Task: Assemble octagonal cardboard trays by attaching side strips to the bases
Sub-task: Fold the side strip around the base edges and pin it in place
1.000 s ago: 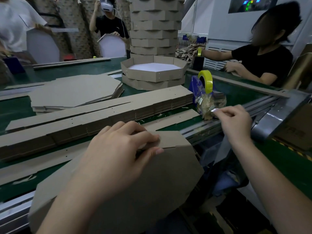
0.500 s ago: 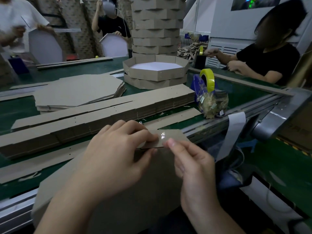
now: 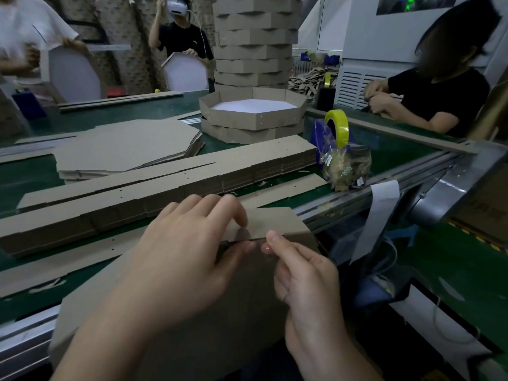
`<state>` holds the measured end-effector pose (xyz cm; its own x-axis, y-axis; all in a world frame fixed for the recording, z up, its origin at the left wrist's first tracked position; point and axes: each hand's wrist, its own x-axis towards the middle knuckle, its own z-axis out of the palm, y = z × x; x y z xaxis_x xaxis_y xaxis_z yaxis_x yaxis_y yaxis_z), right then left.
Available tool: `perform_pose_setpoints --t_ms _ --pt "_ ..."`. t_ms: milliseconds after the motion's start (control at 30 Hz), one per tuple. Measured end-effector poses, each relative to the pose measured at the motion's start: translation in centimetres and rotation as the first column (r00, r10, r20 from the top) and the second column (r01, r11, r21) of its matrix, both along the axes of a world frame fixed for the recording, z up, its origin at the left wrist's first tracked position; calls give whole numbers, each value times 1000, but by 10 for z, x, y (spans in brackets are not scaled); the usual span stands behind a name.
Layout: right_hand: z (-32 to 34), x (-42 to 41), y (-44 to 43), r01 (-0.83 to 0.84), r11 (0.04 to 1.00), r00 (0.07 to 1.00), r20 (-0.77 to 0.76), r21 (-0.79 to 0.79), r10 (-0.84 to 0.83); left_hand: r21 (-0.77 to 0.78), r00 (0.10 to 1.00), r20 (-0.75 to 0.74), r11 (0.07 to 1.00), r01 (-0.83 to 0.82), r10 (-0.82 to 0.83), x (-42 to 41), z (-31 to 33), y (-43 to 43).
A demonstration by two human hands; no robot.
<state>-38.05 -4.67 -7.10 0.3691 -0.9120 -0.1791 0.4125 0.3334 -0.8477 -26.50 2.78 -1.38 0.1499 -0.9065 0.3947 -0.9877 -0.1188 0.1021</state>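
Cardboard tray (image 3: 275,120), white-floored, atop a second tray (image 3: 247,136).

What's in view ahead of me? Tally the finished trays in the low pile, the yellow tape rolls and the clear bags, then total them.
Octagonal brown cardboard trays, low pile: 2 (upper, lower)
Yellow tape rolls: 2 (near, far)
Clear plastic bag: 1
Total: 5
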Motion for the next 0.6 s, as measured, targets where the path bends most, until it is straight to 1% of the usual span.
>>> perform_pose_setpoints --t_ms 67,167,233,333,467,600 --pt "-1 -3 -2 -43 999 999 -13 -14 42 44 1000 -12 999 10 -10 0 2 2" --pt "-1 -8 -6 -162 982 982 -113 -101 150 139 999 -30 990 18 -14 2 7 5" --pt "-1 -13 -9 -258 956 958 -166 -139 234 158 998 -58 987 7 2 5 9 7" --pt "-1 -15 -12 -375 920 920 -162 -115 356 146 992 -107 988 -56 72 1 13 5" --pt "-2 -14 -12 -400 910 909 -174 -113 378 31 971 -41 972 -235 236 -17 12 -10" --pt "-4 -15 -20 -426 901 890 -218 -84 400 -115 976 -34 970 -216 213 -22 1 -15"
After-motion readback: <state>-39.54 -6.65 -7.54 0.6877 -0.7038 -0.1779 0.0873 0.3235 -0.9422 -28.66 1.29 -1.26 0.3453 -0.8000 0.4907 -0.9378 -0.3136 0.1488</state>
